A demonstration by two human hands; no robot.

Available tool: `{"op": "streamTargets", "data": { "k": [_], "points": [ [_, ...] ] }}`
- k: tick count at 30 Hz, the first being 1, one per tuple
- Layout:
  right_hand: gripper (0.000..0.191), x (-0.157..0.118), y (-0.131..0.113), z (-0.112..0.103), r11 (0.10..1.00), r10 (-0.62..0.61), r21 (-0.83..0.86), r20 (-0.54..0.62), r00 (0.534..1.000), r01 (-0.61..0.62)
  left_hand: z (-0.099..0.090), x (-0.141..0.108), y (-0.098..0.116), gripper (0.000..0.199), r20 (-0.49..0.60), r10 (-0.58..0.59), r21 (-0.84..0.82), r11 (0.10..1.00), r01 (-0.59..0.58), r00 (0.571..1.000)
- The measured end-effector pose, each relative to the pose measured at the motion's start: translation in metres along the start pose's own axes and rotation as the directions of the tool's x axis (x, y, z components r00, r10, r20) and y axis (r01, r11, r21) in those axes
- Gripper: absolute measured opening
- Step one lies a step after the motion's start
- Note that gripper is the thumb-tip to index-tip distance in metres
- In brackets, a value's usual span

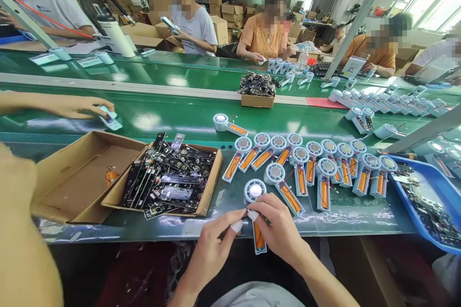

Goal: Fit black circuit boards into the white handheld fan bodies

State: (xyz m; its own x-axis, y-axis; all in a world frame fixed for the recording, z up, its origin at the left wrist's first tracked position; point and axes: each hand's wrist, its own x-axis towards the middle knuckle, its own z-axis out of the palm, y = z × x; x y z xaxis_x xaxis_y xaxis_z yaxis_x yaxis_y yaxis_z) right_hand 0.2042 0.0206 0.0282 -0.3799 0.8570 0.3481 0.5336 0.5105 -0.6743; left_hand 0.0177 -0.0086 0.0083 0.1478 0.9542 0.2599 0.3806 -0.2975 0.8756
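Observation:
A light-blue handheld fan [255, 191], its handle uncovered over an orange battery, lies at the bench's front edge with the handle end overhanging. My left hand [218, 237] pinches at the fan's neck from the left, and white covers show on its fingertips. From the right, my right hand [283, 225] is closed over the same spot, also with white fingertip covers. Something small and dark, perhaps a wire end or connector, sits between the fingertips, too small to name. Several similar open fans [288, 196] with orange batteries and thin wires lie just beyond and to the right.
Left of my hands, a carton of black circuit boards [212, 177] stands beside another carton [72, 172]. A blue tray [414, 220] with boards is at right. A co-worker's hand [84, 107] holds a light-blue part over the green belt [173, 115]. Other people sit across.

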Motion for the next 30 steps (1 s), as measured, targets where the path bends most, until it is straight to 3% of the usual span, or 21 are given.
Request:
{"op": "streamTargets", "data": {
  "k": [3,9,12,15,17,19,21,24,30],
  "points": [
    [0.021,-0.002,-0.001,-0.006,0.999,0.025,0.027,-0.016,1.0,-0.024,0.001,-0.004,0.001,0.022,-0.012,-0.101,-0.007,0.995,0.101,0.995],
    [0.025,-0.023,0.005,-0.031,0.972,0.232,0.012,0.047,0.972,-0.233,0.009,-0.014,0.001,0.039,0.003,-0.328,-0.118,0.938,0.326,0.945],
    [0.017,-0.026,0.006,-0.024,0.984,0.162,0.071,0.024,0.987,-0.163,0.014,-0.014,0.002,0.04,0.009,-0.262,-0.024,0.965,0.263,0.965],
    [0.02,-0.02,0.004,-0.01,0.984,0.097,0.162,-0.109,0.989,-0.079,0.015,-0.011,0.003,0.043,0.009,-0.035,0.215,0.976,0.033,0.999],
    [0.02,-0.015,0.001,-0.002,0.966,0.138,0.239,-0.148,0.979,-0.1,0.013,-0.01,0.005,0.05,0.067,0.089,0.38,0.918,-0.108,0.994],
    [0.019,-0.011,-0.001,0.003,0.928,0.216,0.333,-0.111,0.97,-0.169,0.009,-0.011,0.006,0.056,0.131,0.129,0.5,0.847,-0.178,0.983],
    [0.018,-0.008,-0.002,0.005,0.885,0.254,0.412,-0.04,0.966,-0.216,0.004,-0.011,0.007,0.058,0.166,0.113,0.539,0.822,-0.186,0.98],
    [0.017,-0.005,-0.001,0.004,0.845,0.22,0.491,0.044,0.975,-0.212,0.001,-0.011,0.008,0.051,0.135,0.085,0.464,0.875,-0.138,0.987],
    [0.011,0.0,0.001,0.001,0.734,0.276,0.614,0.119,0.954,-0.289,0.013,-0.011,0.007,0.036,-0.108,-0.004,0.26,0.965,0.032,0.994]
  ]
}}
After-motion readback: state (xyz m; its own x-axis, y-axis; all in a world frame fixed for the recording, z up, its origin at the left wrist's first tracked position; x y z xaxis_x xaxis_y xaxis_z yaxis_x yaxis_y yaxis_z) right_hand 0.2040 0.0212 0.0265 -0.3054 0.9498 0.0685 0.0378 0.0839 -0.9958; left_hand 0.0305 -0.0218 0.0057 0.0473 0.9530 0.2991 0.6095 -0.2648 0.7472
